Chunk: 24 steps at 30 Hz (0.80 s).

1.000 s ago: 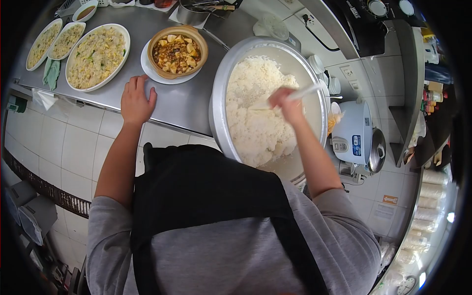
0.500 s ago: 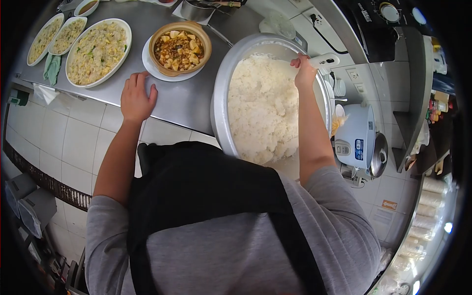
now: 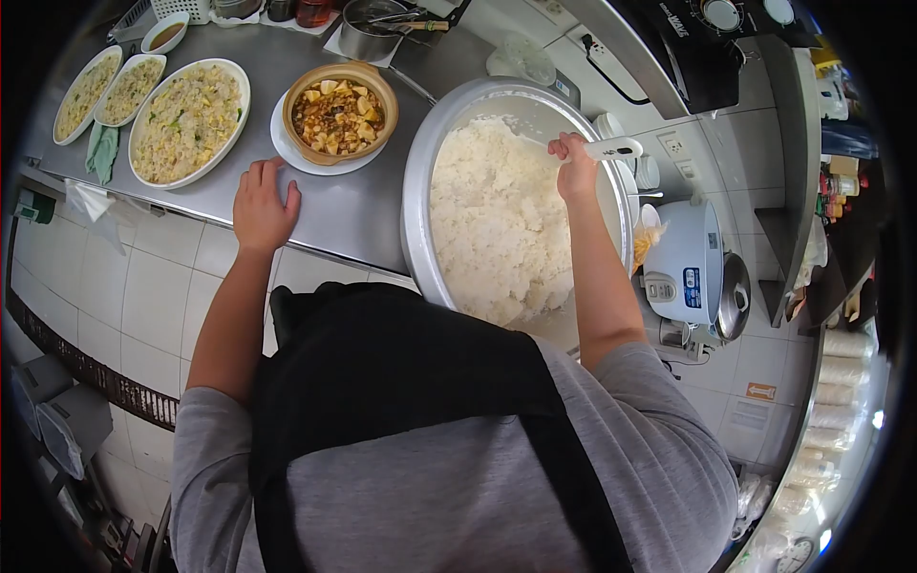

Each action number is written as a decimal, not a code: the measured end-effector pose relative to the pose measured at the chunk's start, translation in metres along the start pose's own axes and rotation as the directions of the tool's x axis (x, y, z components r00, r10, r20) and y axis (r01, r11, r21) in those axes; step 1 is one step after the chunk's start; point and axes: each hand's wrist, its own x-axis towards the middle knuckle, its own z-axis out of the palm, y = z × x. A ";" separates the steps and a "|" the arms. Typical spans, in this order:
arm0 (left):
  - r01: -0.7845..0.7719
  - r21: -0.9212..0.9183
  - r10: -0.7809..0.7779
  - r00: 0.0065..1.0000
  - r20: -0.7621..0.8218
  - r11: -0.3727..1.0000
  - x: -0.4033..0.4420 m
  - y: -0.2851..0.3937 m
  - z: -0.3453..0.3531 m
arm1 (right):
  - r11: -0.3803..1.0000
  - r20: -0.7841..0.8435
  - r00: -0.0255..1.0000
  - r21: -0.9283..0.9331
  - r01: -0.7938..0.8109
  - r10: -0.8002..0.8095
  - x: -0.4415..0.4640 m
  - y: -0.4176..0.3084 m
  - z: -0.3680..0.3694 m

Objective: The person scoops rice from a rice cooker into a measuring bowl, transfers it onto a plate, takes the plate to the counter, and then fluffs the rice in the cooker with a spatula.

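Observation:
My right hand (image 3: pixel 577 170) is closed around the white handle of what looks like a rice paddle (image 3: pixel 616 148), above a large metal pot (image 3: pixel 417 196). White cooked rice (image 3: pixel 497 224) fills much of the pot; the paddle's blade is hidden from view. My left hand (image 3: pixel 265 208) rests on the front edge of the steel counter (image 3: pixel 330 215), fingers spread and holding nothing. Just beyond it stands a clay pot of tofu in brown sauce (image 3: pixel 342 116), set on a white plate (image 3: pixel 291 153).
Fried rice fills an oval dish (image 3: pixel 186 124) and two smaller dishes at the left, beside a green cloth (image 3: pixel 102 153). A saucepan (image 3: pixel 371 33) with utensils stands at the back. To the right are a rice cooker (image 3: pixel 683 263) and a shelf (image 3: pixel 785 239).
My right hand has moved slightly toward me and to the left over the rice, with the paddle. The camera view has shifted a little. My left hand stays on the counter edge.

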 end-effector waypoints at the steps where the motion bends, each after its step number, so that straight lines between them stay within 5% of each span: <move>1: -0.001 0.001 0.001 1.000 -0.008 1.000 0.001 0.000 0.000 | 1.000 0.004 1.000 -0.019 -0.016 0.016 -0.004 -0.002 0.002; 9: -0.006 0.006 0.006 1.000 0.001 1.000 0.001 0.000 0.000 | 0.986 0.058 0.998 -0.164 -0.027 0.037 -0.040 0.004 0.004; 12: -0.001 0.015 0.001 1.000 0.016 1.000 -0.002 0.000 0.000 | 0.946 0.099 0.985 -0.306 -0.104 0.140 -0.076 -0.021 0.047; 14: -0.013 0.022 0.013 1.000 0.021 1.000 0.001 -0.001 0.000 | 0.837 0.327 0.888 -0.536 -0.109 0.324 -0.087 -0.040 0.061; 15: -0.011 0.020 0.011 1.000 0.016 1.000 0.001 -0.001 0.000 | 0.838 0.313 0.894 -0.533 -0.115 0.321 -0.083 -0.046 0.061; 17: -0.011 0.015 0.011 1.000 0.024 1.000 0.001 0.000 0.001 | 0.997 0.124 0.992 -0.082 -0.002 0.012 -0.058 -0.058 0.050; 19: -0.010 0.042 0.009 1.000 0.026 0.999 0.001 0.000 0.001 | 0.924 0.374 0.925 0.325 -0.199 0.067 -0.028 -0.092 0.028; 20: -0.013 0.041 0.012 0.999 0.036 0.999 -0.001 0.000 0.001 | 0.917 0.373 0.926 0.343 -0.202 0.065 -0.032 -0.088 0.028; 21: -0.008 0.044 0.006 0.999 0.039 0.999 -0.001 0.001 0.001 | 0.998 0.119 0.991 0.037 -0.058 0.053 -0.059 -0.056 0.040; 22: -0.006 0.047 0.004 0.999 0.036 0.999 0.002 0.001 0.001 | 0.967 0.166 0.981 -0.247 -0.060 0.103 -0.085 -0.027 0.045; 24: -0.006 0.036 0.005 0.999 0.033 0.999 0.002 0.001 0.001 | 0.878 0.229 0.888 -0.375 -0.297 0.398 -0.116 -0.034 0.055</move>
